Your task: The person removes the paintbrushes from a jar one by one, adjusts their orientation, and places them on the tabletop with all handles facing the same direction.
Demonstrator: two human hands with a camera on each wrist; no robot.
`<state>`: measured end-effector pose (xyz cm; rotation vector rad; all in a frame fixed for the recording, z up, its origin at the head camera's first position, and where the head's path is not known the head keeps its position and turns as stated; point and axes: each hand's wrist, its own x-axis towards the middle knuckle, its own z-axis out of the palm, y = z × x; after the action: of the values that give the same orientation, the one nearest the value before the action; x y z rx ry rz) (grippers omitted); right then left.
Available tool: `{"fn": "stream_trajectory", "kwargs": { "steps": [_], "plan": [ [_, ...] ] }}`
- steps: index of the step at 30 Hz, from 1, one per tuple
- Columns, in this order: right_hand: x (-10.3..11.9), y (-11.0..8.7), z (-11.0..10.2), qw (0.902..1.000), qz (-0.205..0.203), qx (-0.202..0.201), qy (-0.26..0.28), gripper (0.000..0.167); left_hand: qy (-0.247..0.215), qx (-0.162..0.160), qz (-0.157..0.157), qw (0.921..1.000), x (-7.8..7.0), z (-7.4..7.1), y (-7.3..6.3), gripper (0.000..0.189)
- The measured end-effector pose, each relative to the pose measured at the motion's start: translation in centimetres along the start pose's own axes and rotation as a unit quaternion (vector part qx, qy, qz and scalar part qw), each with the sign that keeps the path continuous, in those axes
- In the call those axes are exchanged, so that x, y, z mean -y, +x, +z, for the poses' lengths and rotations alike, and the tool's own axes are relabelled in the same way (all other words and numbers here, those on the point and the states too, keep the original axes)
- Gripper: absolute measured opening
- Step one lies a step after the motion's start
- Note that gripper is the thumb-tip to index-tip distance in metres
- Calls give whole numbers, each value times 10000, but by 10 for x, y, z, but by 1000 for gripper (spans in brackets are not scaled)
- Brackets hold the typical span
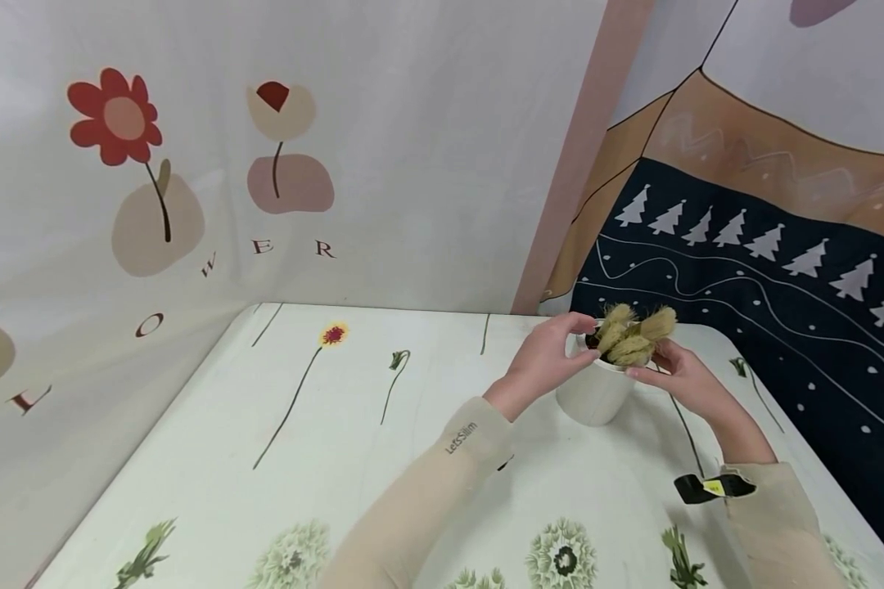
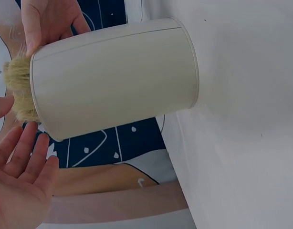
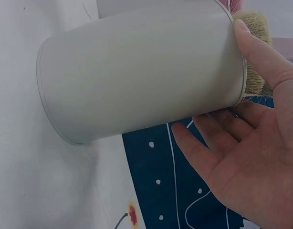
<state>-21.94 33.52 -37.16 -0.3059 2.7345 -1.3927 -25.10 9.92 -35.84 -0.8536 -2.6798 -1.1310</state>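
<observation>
A tall off-white cylindrical bin (image 1: 595,396) stands on the table. Straw-coloured fibrous bundles (image 1: 633,337) with bristly ends stick out of its top; dark matter shows at the inner left rim. My left hand (image 1: 543,360) is at the bin's left rim, thumb beside the bundles. In the left wrist view its fingers (image 2: 37,155) are spread and nearly straight beside the rim. My right hand (image 1: 691,378) holds the right rim, its thumb (image 3: 261,50) on the near edge and fingers curved round the other side. What lies deeper inside the bin is hidden.
A white tablecloth (image 1: 191,425) printed with flowers covers the table. Behind it hangs a pale curtain (image 1: 427,164) with flower prints. A dark blue cloth (image 1: 766,278) with tree shapes hangs beyond the right edge. A black strap (image 1: 696,489) circles the right wrist.
</observation>
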Motion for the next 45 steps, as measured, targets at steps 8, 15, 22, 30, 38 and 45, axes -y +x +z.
{"fn": "stream_trajectory", "kwargs": {
  "steps": [8, 15, 22, 30, 38, 45],
  "plan": [
    [1, -1, 1, 9999, -64, 1, 77, 80, 73, 14, -77, 9999, -3, 14, 8, 39],
    [1, 0, 2, 10000, -72, -18, 26, 80, 715, -443, -221, 9962, -6, 25, 9, 31],
    [2, -1, 1, 9999, -89, -18, 59, 81, 1213, -733, -328, 9894, -9, 29, 10, 26],
    [2, -3, 1, 9999, -113, -40, 20, 82, 2247, -1050, -164, 9686, -15, 33, 9, 20],
    [0, -4, 0, 10000, -27, -57, -42, 83, 2514, -982, -243, 9626, -22, 32, 8, 19],
    [0, -2, 1, 10000, 36, -22, -52, 85, 2392, -804, -420, 9667, -24, 30, 9, 19]
  ]
}}
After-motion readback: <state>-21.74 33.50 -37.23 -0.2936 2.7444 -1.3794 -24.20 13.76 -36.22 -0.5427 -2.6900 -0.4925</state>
